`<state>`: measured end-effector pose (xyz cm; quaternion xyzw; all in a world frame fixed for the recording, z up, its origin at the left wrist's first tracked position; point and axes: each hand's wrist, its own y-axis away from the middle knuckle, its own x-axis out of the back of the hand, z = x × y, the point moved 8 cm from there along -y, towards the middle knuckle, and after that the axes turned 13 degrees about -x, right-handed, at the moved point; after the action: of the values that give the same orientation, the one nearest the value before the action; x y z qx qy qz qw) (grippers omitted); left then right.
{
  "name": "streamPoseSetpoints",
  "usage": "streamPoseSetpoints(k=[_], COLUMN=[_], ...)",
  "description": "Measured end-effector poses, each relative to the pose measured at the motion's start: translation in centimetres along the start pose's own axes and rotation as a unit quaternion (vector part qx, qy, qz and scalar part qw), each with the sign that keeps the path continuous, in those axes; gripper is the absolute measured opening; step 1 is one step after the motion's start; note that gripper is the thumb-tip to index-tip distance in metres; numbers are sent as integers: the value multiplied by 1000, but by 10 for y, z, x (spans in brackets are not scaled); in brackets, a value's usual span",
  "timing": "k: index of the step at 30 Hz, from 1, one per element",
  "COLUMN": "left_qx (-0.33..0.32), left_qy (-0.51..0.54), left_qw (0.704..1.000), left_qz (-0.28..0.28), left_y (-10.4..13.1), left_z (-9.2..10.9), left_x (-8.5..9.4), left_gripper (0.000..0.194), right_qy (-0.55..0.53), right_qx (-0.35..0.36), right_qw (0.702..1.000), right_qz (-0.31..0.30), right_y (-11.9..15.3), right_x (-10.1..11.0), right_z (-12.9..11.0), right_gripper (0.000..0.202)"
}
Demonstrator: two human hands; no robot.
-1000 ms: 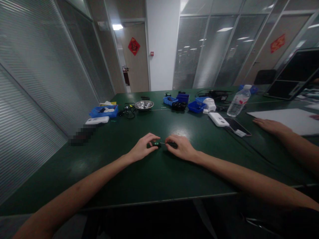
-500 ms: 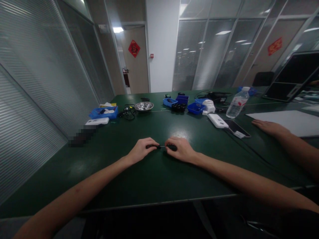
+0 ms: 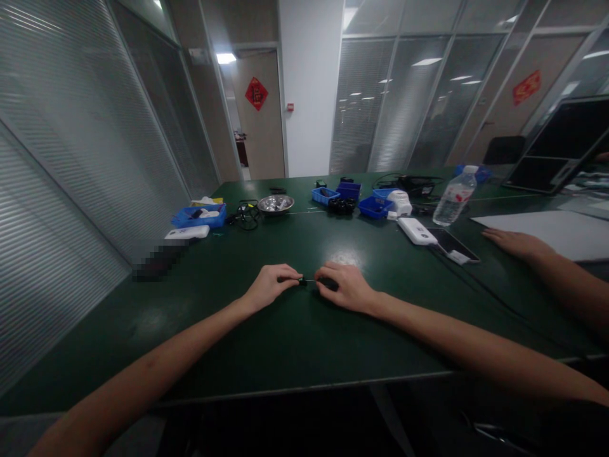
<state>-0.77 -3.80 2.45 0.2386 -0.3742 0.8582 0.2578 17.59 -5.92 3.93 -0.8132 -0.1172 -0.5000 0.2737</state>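
"Green tabletop (image 3: 228, 355), was it?"

"Yes, it filled the head view's foreground; beyond stood glass walls (image 3: 371, 120) with blinds, one white column (image 3: 309, 82) and two doors (image 3: 264, 143) with red signs (image 3: 256, 93)."

"What was on it?"

"One metal bowl (image 3: 276, 212), one bottle (image 3: 455, 198), two white devices (image 3: 416, 231), one phone (image 3: 451, 244), at least five blue trays (image 3: 371, 214). A co-worker's hand (image 3: 518, 244) lay by a white sheet (image 3: 566, 231)."

"And the person's fingers?"

"Left hand (image 3: 273, 284): pinched narrow on one small black piece (image 3: 303, 282), between the hands. Right hand (image 3: 346, 285): curled round one dark handle (image 3: 329, 283), its thin metal shaft (image 3: 311, 280) aimed at the piece."

"Touching?"

"I couldn't tell."
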Motion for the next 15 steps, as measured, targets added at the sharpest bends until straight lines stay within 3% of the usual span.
streamPoseSetpoints(k=[15], left_qx=[24], left_qy=[21], left_qw=[999], left_qz=[-12], left_y=[1], left_z=[-5], left_x=[-1], left_gripper=[19], right_qy=[34], right_qx=[45], right_qw=[998], right_qz=[-2], right_y=[3], right_x=[-4], right_z=[-7], right_gripper=[22])
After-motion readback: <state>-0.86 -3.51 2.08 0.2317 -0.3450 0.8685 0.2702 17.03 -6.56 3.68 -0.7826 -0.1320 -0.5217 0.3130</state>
